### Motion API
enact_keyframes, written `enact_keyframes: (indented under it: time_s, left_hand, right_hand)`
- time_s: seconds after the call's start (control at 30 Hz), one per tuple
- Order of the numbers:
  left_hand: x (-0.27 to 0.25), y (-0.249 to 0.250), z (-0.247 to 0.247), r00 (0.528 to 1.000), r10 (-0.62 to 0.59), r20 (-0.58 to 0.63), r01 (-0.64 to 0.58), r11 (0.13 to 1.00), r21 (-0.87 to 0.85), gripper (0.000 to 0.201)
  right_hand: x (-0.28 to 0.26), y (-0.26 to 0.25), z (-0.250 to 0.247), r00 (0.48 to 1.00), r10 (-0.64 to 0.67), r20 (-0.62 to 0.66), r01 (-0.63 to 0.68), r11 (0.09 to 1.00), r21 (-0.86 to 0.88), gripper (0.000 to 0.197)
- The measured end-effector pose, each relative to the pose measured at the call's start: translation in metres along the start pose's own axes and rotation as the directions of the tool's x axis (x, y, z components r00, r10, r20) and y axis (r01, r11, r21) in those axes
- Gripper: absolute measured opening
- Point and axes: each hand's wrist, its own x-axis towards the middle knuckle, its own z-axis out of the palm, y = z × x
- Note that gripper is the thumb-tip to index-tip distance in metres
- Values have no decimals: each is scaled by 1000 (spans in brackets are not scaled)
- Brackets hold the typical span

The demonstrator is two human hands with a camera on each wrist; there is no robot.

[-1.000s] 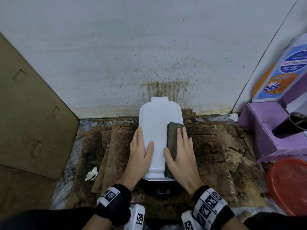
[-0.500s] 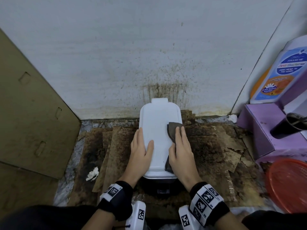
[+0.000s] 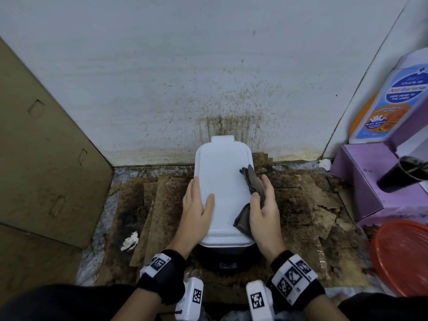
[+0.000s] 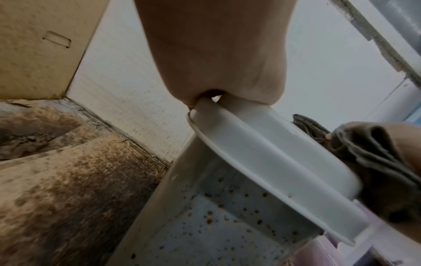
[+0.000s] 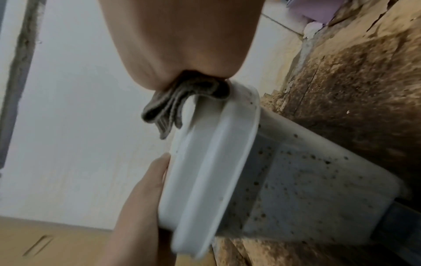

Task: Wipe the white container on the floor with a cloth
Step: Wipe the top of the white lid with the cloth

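Observation:
The white container [image 3: 222, 181] stands on the floor against the wall, lid closed; its speckled side [image 4: 227, 216] shows in the wrist views. My left hand [image 3: 196, 202] grips the lid's left edge, thumb on top and fingers down the side. My right hand [image 3: 262, 200] pinches a bunched dark grey cloth [image 3: 253, 184] between thumb and fingers at the lid's right edge. Part of the cloth drapes over the rim [image 5: 173, 108]. In the left wrist view the cloth [image 4: 364, 153] sits beyond the far side of the lid [image 4: 262, 153].
Stained, torn cardboard sheets [image 3: 162, 205] cover the floor. A cardboard panel [image 3: 46, 158] leans at the left, with a tissue scrap [image 3: 130, 240] near it. A purple box [image 3: 370, 181], a wash bottle [image 3: 389, 103] and a red basket [image 3: 403, 258] crowd the right. The splattered wall [image 3: 227, 121] is right behind.
My right hand has gone from lying flat on the cloth atop the lid to the lid's right edge, bunching the cloth between thumb and fingers. The left hand kept its hold.

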Motion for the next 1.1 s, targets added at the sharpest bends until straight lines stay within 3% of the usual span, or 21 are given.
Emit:
enact_keyframes:
  time_s: [0.27,0.5,0.73,0.93,1.1]
  left_hand:
    - [0,1,0,1000,-3,2,3,1000,-2,71]
    - [0,-1,1,1000,0,-9,0,1000,-10,71]
    - [0,-1,0,1000,2,0,-2,1000,-13,71]
    - [1,-2,-1,1000,0,1,0,1000,-5,71]
    - [0,-1,0,1000,4,-2,-4,1000,-8,71]
  right_hand:
    - [-2,8,-4,999,16,51,-18,999,41,51]
    - [-49,16,-5,999,39,-21,-37,996,83,50]
    - [-44,10,-1,993,95,-70,-85,987,134,49]
    - [-7,11,1,994,108,14,-109,991,83,50]
    - [-22,16,-4,994,96,48,-97,995,21,48]
